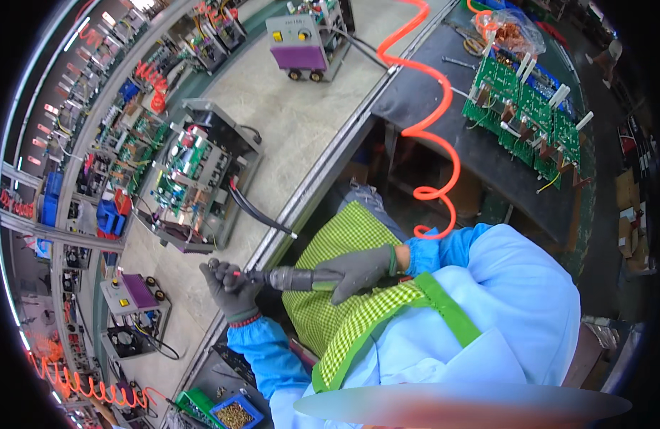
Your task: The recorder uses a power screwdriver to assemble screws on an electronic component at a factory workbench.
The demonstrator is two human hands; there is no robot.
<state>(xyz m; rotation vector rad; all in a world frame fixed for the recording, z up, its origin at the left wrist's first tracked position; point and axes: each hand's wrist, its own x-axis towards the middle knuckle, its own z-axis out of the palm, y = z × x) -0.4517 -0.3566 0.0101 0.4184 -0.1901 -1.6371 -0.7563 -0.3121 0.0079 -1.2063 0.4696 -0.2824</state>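
My right hand [362,270], in a dark grey glove, is wrapped round the body of a power screwdriver [294,278]. The tool lies level across my lap, its bit end pointing left. My left hand [232,287], gloved too, has its fingers curled at the bit end, with a small red spot showing there. Whatever those fingers pinch is too small to tell. Just beyond the left hand, on the bench, stands an open machine unit [201,179] with circuit boards, a metal frame and black cables [255,211].
An orange coiled hose [444,136] hangs down to my right forearm. Green circuit boards [519,114] lie on a dark table at right. Purple-fronted units stand at the bench's far end [299,48] and left [133,297]. A blue bin of screws [235,413] sits low left.
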